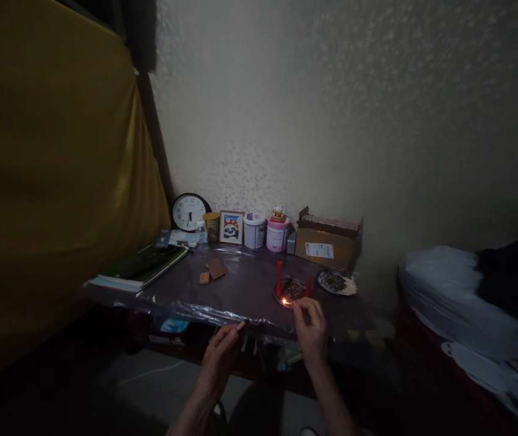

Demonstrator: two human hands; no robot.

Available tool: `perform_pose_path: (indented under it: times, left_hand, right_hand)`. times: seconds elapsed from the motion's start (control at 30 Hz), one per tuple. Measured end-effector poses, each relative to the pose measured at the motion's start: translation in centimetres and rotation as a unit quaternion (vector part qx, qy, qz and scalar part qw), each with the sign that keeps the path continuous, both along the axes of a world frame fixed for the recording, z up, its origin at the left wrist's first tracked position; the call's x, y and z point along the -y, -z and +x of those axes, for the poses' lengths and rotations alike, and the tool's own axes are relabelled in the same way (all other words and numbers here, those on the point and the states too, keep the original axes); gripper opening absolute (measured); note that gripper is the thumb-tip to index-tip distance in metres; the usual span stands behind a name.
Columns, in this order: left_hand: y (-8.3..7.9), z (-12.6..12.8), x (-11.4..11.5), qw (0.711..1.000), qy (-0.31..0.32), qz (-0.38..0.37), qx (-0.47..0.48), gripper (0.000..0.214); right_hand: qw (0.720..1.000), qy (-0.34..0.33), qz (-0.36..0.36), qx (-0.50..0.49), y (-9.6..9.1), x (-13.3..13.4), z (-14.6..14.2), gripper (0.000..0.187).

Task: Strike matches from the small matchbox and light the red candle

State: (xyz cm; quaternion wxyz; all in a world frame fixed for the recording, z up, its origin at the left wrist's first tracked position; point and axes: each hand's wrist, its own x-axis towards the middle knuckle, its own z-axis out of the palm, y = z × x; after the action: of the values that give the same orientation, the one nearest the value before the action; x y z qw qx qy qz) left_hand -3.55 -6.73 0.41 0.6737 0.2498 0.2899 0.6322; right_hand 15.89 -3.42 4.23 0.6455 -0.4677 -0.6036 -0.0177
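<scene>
My right hand [311, 327] pinches a burning match [288, 303], its small flame at the left end. The flame is close to the near rim of a round metal dish [291, 301]. Two red candles, a tall one [279, 278] and a shorter one [308, 286], stand upright at this dish; I see no flame on either. Below the table's front edge, my left hand [220, 351] is closed around a small matchbox [241, 326], of which only a pale end shows. A second dish [337, 283] holds many dark-tipped matchsticks.
On the dark, plastic-covered table [240, 284] lie two brown pieces [215, 268] and books [145, 269]. Along the wall stand a clock [190, 212], a panda picture [231, 227], tubs [254, 231] and a cardboard box [329, 242]. A yellow curtain [59, 181] hangs left.
</scene>
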Motion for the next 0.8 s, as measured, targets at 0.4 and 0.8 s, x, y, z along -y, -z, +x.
perform_pose_path:
  times: [0.4,0.8]
  left_hand:
    - [2.3,-1.2,-0.3,0.999,0.034,-0.005,0.008,0.015]
    - [2.5,-1.3,-2.2,0.998,0.059,-0.004,0.029,0.019]
  right_hand:
    - [1.000,-0.003,0.004,0.008,-0.1,-1.6,0.2,0.013]
    - [0.999,0.008,-0.036,-0.010,-0.9,-3.5,0.5,0.017]
